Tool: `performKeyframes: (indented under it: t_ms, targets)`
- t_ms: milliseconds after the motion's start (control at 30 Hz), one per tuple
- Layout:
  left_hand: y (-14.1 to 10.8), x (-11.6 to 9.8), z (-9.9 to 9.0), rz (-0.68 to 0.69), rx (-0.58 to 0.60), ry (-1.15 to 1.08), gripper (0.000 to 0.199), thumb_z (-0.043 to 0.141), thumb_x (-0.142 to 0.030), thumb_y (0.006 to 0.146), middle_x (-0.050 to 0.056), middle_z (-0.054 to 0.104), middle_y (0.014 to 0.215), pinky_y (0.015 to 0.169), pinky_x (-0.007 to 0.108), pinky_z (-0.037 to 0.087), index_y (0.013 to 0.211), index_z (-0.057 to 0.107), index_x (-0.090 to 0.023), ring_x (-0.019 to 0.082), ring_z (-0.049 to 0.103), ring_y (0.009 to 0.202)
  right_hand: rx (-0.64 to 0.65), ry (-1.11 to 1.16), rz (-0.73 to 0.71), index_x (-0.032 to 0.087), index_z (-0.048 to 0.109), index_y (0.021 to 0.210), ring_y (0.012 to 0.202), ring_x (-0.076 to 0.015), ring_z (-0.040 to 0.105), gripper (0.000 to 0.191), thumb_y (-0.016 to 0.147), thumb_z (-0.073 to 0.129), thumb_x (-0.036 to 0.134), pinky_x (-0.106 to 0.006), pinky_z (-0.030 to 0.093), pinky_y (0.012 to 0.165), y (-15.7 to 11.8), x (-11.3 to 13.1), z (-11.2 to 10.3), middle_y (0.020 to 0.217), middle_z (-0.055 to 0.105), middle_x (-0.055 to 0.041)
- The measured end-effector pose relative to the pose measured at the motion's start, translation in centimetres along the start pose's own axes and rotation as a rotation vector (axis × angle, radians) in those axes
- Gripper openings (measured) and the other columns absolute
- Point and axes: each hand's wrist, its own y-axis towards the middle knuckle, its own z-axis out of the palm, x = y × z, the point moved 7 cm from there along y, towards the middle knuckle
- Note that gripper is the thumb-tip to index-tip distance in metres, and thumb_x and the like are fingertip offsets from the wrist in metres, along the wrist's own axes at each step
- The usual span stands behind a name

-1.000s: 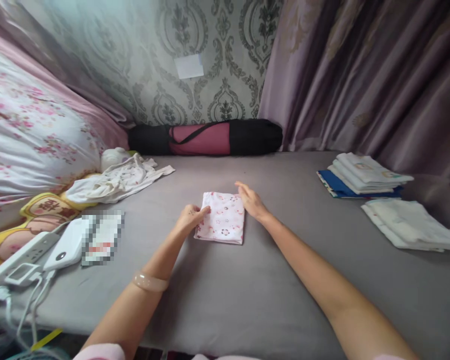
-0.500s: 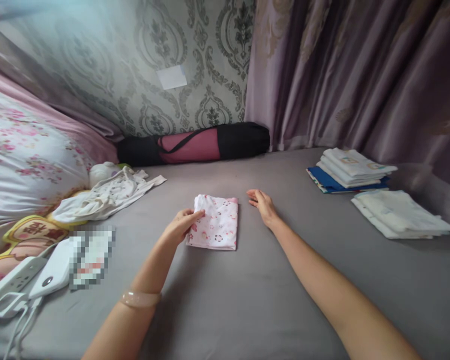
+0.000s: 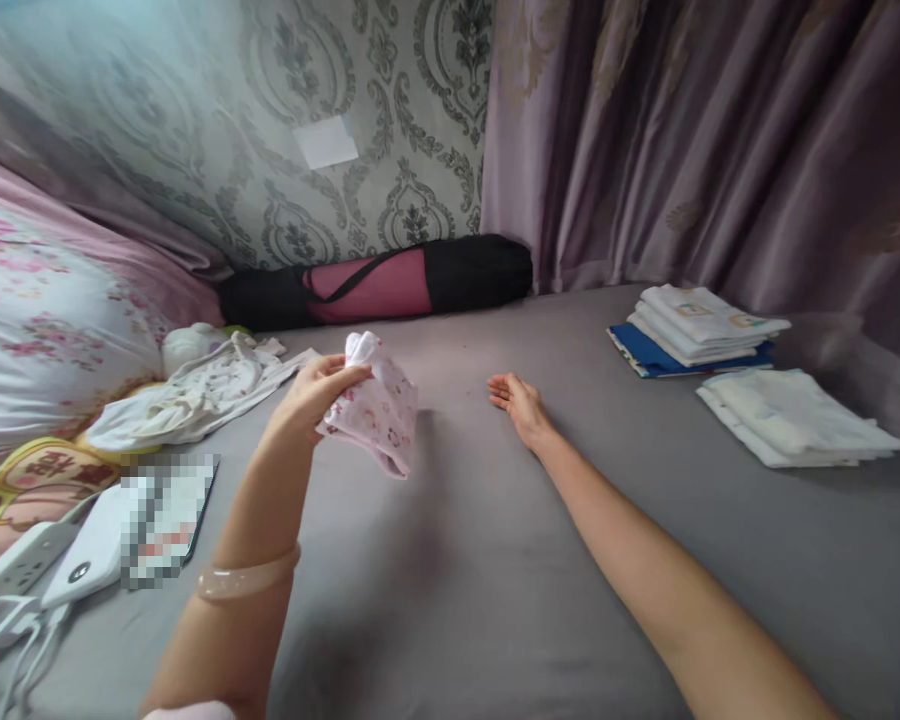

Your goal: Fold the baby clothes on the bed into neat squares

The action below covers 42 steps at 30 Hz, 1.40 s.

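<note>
My left hand (image 3: 316,395) grips a folded white and pink patterned cloth (image 3: 381,410) by its left edge, thumb on top. The cloth is lifted off the grey sheet (image 3: 510,560) and tilted, its lower right corner hanging down. To the right of it, my right hand (image 3: 517,405) rests low over the sheet with fingers extended, holding nothing. A pale bangle circles my left forearm.
Folded white cloths (image 3: 709,320) on a blue one and another folded pale cloth (image 3: 799,415) lie at right. A black and red long bag (image 3: 379,285) is by the wall. Left are a crumpled garment (image 3: 202,400), a power strip (image 3: 22,565) and a white device (image 3: 97,545).
My left hand has raised the patterned cloth off the sheet and moved it up and left, tilting it. My right hand has barely moved. The view has shifted slightly.
</note>
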Motion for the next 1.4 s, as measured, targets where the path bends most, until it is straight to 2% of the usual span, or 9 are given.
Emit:
performKeyframes:
  t_ms: [167, 267, 467, 600, 700, 867, 1000, 1200, 1400]
  targets:
    - [1.3, -1.8, 1.1, 0.175, -0.195, 0.491, 0.053, 0.066, -0.035, 0.069, 0.004, 0.066, 0.083, 0.063, 0.028, 0.049, 0.117, 0.054, -0.017, 0.019, 0.064, 0.069, 0.0, 0.04, 0.028, 0.017, 0.063, 0.112, 0.111, -0.0222, 0.062, 0.053, 0.094, 0.03, 0.055, -0.04, 0.051, 0.093, -0.2, 0.1, 0.2, 0.12, 0.065, -0.0173]
    - [2.2, -0.6, 5.2, 0.174, -0.118, 0.673, 0.048, 0.062, -0.03, 0.073, 0.006, 0.068, 0.088, 0.071, 0.03, 0.048, 0.119, 0.051, -0.019, 0.022, 0.065, 0.079, -0.031, 0.142, 0.085, 0.015, 0.064, 0.106, 0.109, -0.0219, 0.063, 0.044, 0.093, 0.035, 0.047, -0.04, 0.05, 0.094, -0.4, 0.1, 0.2, 0.118, 0.065, -0.0182]
    - [2.0, 1.4, 11.7, 0.178, -0.001, 0.624, 0.045, 0.063, -0.03, 0.076, 0.011, 0.07, 0.096, 0.072, 0.03, 0.046, 0.118, 0.05, -0.017, 0.025, 0.065, 0.088, -0.031, 0.199, 0.116, 0.013, 0.064, 0.102, 0.11, -0.0234, 0.063, 0.042, 0.093, 0.038, 0.046, -0.041, 0.048, 0.096, -0.8, 0.4, 0.2, 0.117, 0.065, -0.0198]
    - [1.9, 2.1, 12.5, 0.144, 0.067, 0.463, 0.06, 0.059, -0.048, 0.082, 0.011, 0.07, 0.094, 0.068, 0.028, 0.048, 0.129, 0.045, -0.013, 0.021, 0.066, 0.077, -0.04, 0.213, 0.116, 0.017, 0.064, 0.098, 0.107, -0.0226, 0.064, 0.04, 0.093, 0.039, 0.047, -0.041, 0.049, 0.094, -0.7, 0.3, 0.3, 0.113, 0.068, -0.0155]
    - [2.4, 1.8, 11.7, 0.181, 0.021, 0.369, 0.045, 0.044, -0.047, 0.092, 0.01, 0.071, 0.092, 0.07, 0.028, 0.049, 0.12, 0.055, -0.014, 0.019, 0.067, 0.077, -0.081, 0.253, 0.122, 0.019, 0.063, 0.09, 0.099, -0.0198, 0.066, 0.036, 0.093, 0.041, 0.047, -0.037, 0.051, 0.089, -0.6, 0.1, 0.3, 0.106, 0.07, -0.0125]
    - [2.8, 0.8, 12.2, 0.47, -0.073, 0.591, 0.035, 0.035, -0.026, 0.095, 0.013, 0.066, 0.117, 0.095, 0.037, 0.046, 0.115, 0.061, -0.014, 0.024, 0.059, 0.113, -0.126, 0.327, 0.135, 0.019, 0.065, 0.085, 0.092, -0.0186, 0.066, 0.037, 0.092, 0.046, 0.049, -0.034, 0.051, 0.085, -0.6, 0.0, 0.2, 0.097, 0.072, -0.01]
    - [2.0, 1.5, 15.7, 0.719, -0.069, 0.874, 0.045, 0.032, -0.027, 0.096, 0.015, 0.044, 0.146, 0.116, 0.047, 0.022, 0.136, 0.046, -0.01, 0.028, 0.024, 0.143, -0.133, 0.355, 0.146, 0.018, 0.066, 0.085, 0.092, -0.02, 0.067, 0.041, 0.093, 0.043, 0.051, -0.035, 0.051, 0.085, -0.6, 0.0, 0.2, 0.096, 0.072, -0.0109]
    - [3.5, 5.4, 20.7, 0.556, 0.242, 1.138, 0.056, 0.024, -0.041, 0.099, 0.02, 0.038, 0.149, 0.114, 0.05, 0.022, 0.139, 0.043, -0.007, 0.032, 0.031, 0.14, -0.147, 0.369, 0.174, 0.018, 0.065, 0.087, 0.096, -0.0217, 0.066, 0.044, 0.095, 0.036, 0.05, -0.037, 0.052, 0.086, -0.6, -0.1, 0.0, 0.1, 0.071, -0.0126]
    - [5.0, 3.5, 19.2, 0.488, 0.33, 0.908, 0.049, 0.017, -0.034, 0.101, 0.016, 0.046, 0.144, 0.112, 0.042, 0.029, 0.134, 0.047, -0.014, 0.023, 0.038, 0.137, -0.167, 0.37, 0.174, 0.019, 0.064, 0.085, 0.092, -0.0208, 0.067, 0.043, 0.095, 0.036, 0.05, -0.037, 0.052, 0.085, -0.8, -0.1, -0.2, 0.099, 0.071, -0.0117]
